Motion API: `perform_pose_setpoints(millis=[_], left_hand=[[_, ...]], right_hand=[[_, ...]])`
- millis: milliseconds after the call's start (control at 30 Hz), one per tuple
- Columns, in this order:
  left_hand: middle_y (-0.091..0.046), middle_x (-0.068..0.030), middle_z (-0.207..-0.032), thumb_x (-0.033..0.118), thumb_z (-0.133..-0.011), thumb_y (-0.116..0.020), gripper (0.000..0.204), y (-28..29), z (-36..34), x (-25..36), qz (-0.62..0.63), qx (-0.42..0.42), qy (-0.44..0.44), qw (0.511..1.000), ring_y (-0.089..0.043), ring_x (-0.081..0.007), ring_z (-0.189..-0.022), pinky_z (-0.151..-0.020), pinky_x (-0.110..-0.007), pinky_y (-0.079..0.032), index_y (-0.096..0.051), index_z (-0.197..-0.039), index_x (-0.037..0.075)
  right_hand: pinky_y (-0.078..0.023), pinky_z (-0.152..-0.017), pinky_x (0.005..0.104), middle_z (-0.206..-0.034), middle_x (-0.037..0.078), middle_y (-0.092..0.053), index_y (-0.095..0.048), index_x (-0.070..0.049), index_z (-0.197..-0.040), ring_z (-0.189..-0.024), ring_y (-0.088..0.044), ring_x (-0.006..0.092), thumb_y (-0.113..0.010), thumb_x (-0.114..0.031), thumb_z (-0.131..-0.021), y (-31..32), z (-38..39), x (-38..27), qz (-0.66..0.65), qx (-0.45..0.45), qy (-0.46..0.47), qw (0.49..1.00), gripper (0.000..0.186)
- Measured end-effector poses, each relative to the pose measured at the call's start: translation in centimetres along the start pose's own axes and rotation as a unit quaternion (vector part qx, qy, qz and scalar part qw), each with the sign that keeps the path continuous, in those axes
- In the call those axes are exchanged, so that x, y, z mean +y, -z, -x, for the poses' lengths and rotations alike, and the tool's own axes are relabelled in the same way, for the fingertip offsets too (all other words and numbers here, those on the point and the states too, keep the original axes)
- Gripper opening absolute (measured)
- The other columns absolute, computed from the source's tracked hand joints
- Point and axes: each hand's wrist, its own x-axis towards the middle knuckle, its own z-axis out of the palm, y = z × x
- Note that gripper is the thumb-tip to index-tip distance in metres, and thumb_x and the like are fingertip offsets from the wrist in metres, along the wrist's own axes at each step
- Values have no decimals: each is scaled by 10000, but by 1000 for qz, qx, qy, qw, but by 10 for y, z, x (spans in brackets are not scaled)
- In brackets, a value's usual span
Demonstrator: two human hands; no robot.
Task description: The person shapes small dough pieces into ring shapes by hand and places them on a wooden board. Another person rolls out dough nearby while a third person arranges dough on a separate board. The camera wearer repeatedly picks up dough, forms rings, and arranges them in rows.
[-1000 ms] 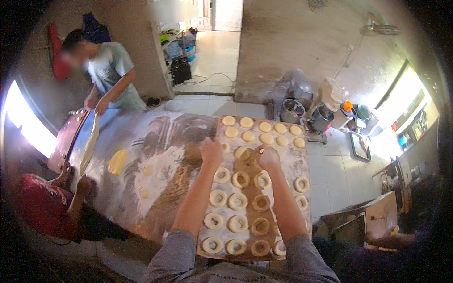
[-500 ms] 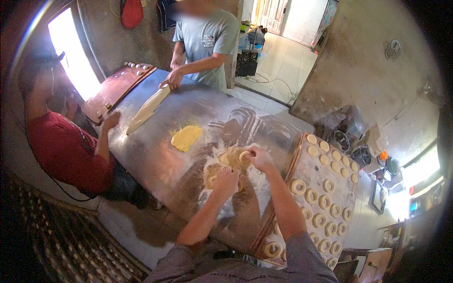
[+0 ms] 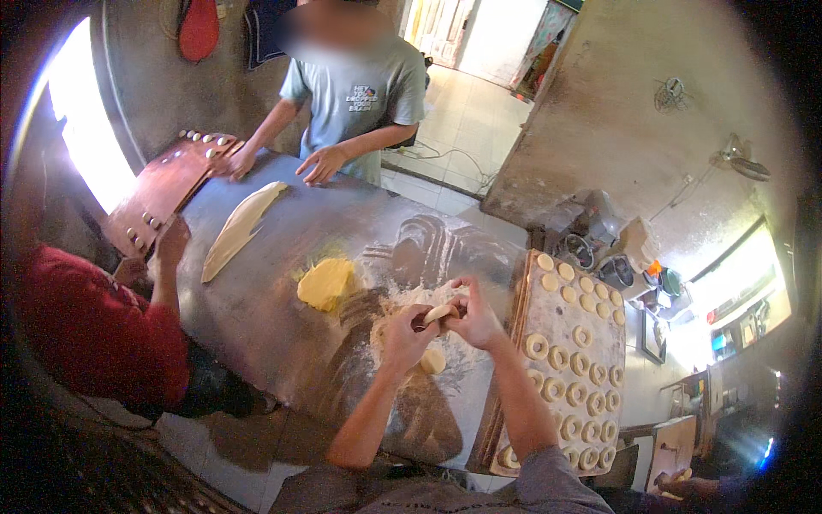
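Between my hands, above the floured worktable, is a small pale dough ring, seen partly edge-on. My left hand grips its left side with curled fingers. On the other side my right hand pinches it, one finger raised. Just below, a round dough piece lies in scattered flour. A yellow dough lump rests to the left of my hands, touched by nobody.
At right, a tray bears dough rings and discs. A long dough strip lies on the metal tabletop. Two co-workers stand across and at left, beside a reddish board with small dough pieces. Buckets stand beyond the tray.
My hands have come together, lifting the dough ring off the flour. The far co-worker has let go of the dough strip and reaches toward the reddish board. My view has shifted.
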Motion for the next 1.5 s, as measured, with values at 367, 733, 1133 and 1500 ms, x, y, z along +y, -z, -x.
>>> perform_pose_setpoints(millis=[367,733,1133,1500], left_hand=[[-547,-118,-1014,-72,-788,-524,586,-25,-3,-35,238,85,-170,953,-536,-221,-851,-785,-387,-460,-378,-1338,69],[-631,-187,-727,482,-1013,-300,496,-74,19,11,52,21,-64,996,-655,-320,-677,-595,-400,-470,-471,-1168,44],[-594,-155,-818,178,-1007,-402,169,-242,33,41,19,7,-111,994,-568,-245,-644,-609,-384,-451,-519,-1045,62],[-632,-244,-725,308,-1004,-393,291,-405,38,116,-71,-142,-187,969,-631,-445,-724,-627,-516,-480,-535,-1121,83]], right_hand=[[-458,-907,346,-1043,73,-606,-486,-55,-1297,-960,-601,166,-560,-76,-898,-13,7,6,-451,-86,11,888,406],[-498,-683,294,-888,110,-647,-424,-97,-1338,-749,-609,152,-259,-746,-886,1,39,14,-113,84,157,978,808],[-495,-734,281,-1288,97,-494,-358,-108,-1411,-880,-549,152,-362,-642,-915,152,141,46,-78,135,145,977,729],[-488,-547,257,-769,49,-600,-460,-167,-1310,-632,-585,130,-293,-681,-937,294,221,107,-397,321,95,855,657]])
